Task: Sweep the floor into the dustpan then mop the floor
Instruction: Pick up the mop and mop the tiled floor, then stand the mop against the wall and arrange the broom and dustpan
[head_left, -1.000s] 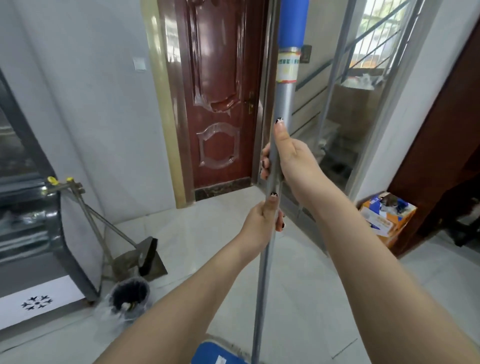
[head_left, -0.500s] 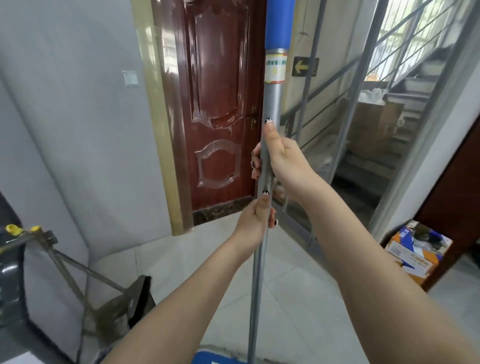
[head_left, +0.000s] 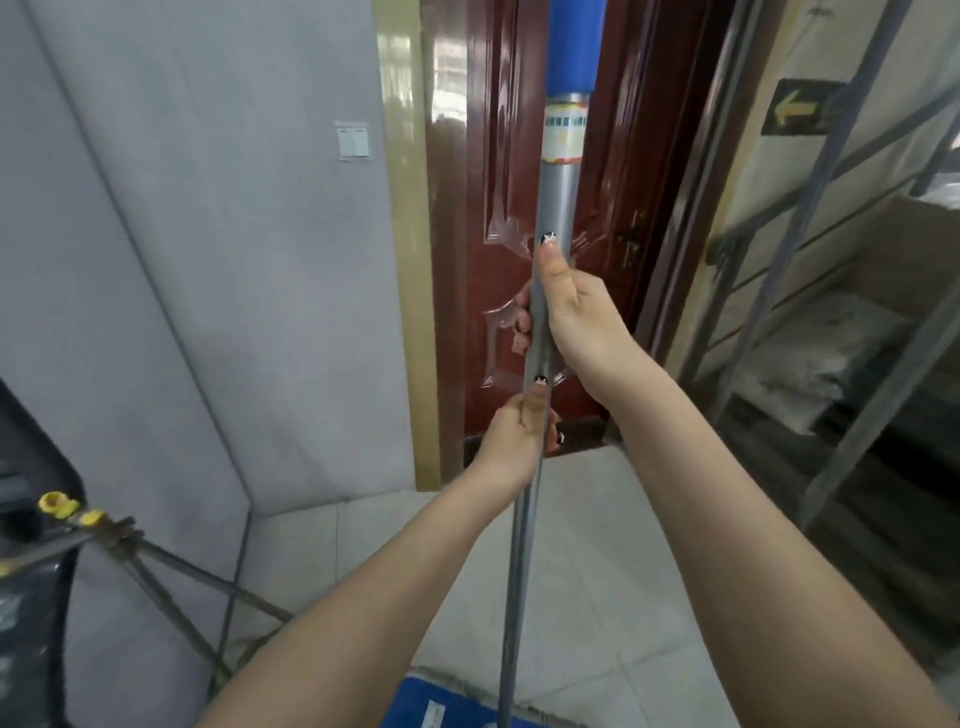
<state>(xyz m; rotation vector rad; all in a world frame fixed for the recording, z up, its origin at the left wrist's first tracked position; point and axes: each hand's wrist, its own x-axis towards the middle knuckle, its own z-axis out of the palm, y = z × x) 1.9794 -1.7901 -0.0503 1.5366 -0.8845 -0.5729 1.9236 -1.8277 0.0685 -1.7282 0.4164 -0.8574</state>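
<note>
A long grey metal mop pole (head_left: 522, 545) with a blue grip sleeve at its top stands almost upright in the middle of the view. My right hand (head_left: 574, 312) grips the pole higher up, thumb laid along the shaft. Just below, my left hand (head_left: 519, 431) grips the same pole. The blue mop head (head_left: 441, 704) shows at the bottom edge on the pale tiled floor (head_left: 597, 571). The dustpan itself is out of view; only thin metal handles with yellow caps (head_left: 62, 506) lean at the lower left.
A dark red door (head_left: 498, 208) with a gold frame stands straight ahead. A grey wall with a light switch (head_left: 353, 140) is on the left, a dark appliance edge (head_left: 31, 597) at far left. Metal stair railings (head_left: 831, 260) and stairs lie to the right.
The view has tilted up and moved closer to the door. The dustpan, small bin and cardboard box have left the frame. Both hands keep their grip on the pole.
</note>
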